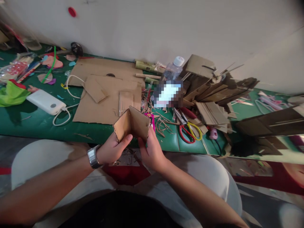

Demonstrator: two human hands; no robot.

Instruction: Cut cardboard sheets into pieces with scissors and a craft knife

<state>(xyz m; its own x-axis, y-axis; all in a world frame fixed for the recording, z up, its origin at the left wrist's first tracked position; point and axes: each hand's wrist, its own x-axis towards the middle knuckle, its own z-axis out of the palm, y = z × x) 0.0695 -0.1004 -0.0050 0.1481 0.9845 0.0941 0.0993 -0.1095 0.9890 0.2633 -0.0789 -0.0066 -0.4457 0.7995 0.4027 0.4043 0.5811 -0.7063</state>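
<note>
A small piece of cardboard (140, 123), folded or joined into an upright V with its inner corner facing me, is held at the table's near edge. My left hand (114, 148) is closed on its left panel, thumb on the inside face. My right hand (153, 150) grips the right panel low down, its thumb also inside. The fingers behind the panels are hidden. Just beyond lie a flat cardboard sheet (95, 107) and a small taped cardboard strip (125, 101). A pink packet (152, 119) shows partly behind the right panel.
Scissors (190, 131) with red and yellow handles lie to the right, near a glue gun (213, 133) and stacked cardboard pieces (211, 115). A clear bottle (172, 69) stands behind. A white power bank (47, 102) with a cable sits left. Cardboard scraps (163, 125) litter the green table.
</note>
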